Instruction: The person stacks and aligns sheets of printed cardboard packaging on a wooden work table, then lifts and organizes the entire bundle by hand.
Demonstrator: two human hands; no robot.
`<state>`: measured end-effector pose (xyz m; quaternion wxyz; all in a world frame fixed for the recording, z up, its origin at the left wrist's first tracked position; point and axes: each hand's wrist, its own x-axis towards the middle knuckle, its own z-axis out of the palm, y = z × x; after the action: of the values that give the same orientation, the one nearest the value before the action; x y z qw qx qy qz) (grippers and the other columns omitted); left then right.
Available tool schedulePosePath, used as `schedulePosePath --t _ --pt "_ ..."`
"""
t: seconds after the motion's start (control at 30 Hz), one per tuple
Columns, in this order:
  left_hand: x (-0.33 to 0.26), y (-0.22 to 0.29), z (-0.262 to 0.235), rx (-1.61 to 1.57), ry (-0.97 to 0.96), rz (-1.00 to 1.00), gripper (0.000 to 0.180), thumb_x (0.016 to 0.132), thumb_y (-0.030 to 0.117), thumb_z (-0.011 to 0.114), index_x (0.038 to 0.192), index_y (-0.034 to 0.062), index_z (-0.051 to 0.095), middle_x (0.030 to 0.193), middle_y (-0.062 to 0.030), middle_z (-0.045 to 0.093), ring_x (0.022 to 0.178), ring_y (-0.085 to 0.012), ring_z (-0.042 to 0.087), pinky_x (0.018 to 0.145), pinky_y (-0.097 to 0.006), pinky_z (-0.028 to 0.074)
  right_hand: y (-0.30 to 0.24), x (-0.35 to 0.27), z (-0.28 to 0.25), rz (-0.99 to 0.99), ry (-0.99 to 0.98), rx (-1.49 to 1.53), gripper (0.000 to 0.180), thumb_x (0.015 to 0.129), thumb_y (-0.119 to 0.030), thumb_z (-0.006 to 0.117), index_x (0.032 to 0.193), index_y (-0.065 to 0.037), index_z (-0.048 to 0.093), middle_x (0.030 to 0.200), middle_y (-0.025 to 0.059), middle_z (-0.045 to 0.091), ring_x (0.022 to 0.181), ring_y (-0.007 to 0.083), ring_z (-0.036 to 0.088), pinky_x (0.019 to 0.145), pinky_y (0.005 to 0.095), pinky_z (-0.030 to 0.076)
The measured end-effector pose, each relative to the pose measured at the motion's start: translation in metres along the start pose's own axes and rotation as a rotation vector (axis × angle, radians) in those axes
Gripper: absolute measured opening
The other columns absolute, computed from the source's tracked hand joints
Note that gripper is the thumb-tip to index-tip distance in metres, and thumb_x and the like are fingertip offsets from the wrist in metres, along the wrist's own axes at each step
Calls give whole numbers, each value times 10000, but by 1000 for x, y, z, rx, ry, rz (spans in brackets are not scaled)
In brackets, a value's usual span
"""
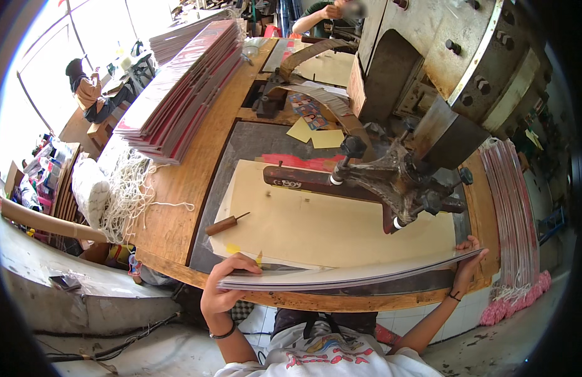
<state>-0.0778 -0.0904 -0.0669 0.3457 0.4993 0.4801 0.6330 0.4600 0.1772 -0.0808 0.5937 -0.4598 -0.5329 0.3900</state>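
Observation:
A thin stack of long white sheets (341,276) spans the near edge of the wooden worktable. My left hand (225,286) grips its left end, fingers on top and thumb below. At the other end, my right hand (470,257) is closed round the stack's right corner. Beyond the stack lies a cream board (284,232) on the dark metal bed (203,251). A wooden-handled awl (223,225) rests on the board's left part, its tip pointing right. Over the board stands the press's dark bar (322,184), fixed to a metal bracket with black knobs (397,176).
A tall pile of bundled paper bags (184,88) covers the table's left side, with white cord (124,195) beside it. More bundles (511,207) hang at the right. The large press body (441,50) rises at the back right. Two other people are farther off.

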Motion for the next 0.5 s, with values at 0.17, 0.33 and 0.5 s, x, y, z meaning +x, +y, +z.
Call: schedulePosePath --t 0.17,0.33,0.5 --pt "1 -2 -1 -38 -17 16 413 684 173 682 1035 -44 674 1016 -151 694 954 -268 666 867 -352 509 0 -1 -2 0 19 -25 767 1014 -717 230 1197 -39 537 862 37 530 836 151 539 849 284 421" --pt "1 -1 -1 -24 -23 26 421 673 173 665 1031 -49 666 1014 -151 690 955 -261 661 868 -348 507 8 3 -11 -7 -11 0 778 1009 -725 230 1211 -38 535 867 33 533 847 149 538 849 279 411" --pt "1 0 0 -63 -25 37 410 660 125 656 1031 -50 656 1018 -146 681 961 -252 651 874 -340 501 13 6 -16 9 -9 6 783 1005 -733 240 1225 -48 548 859 28 547 848 136 537 813 272 418"
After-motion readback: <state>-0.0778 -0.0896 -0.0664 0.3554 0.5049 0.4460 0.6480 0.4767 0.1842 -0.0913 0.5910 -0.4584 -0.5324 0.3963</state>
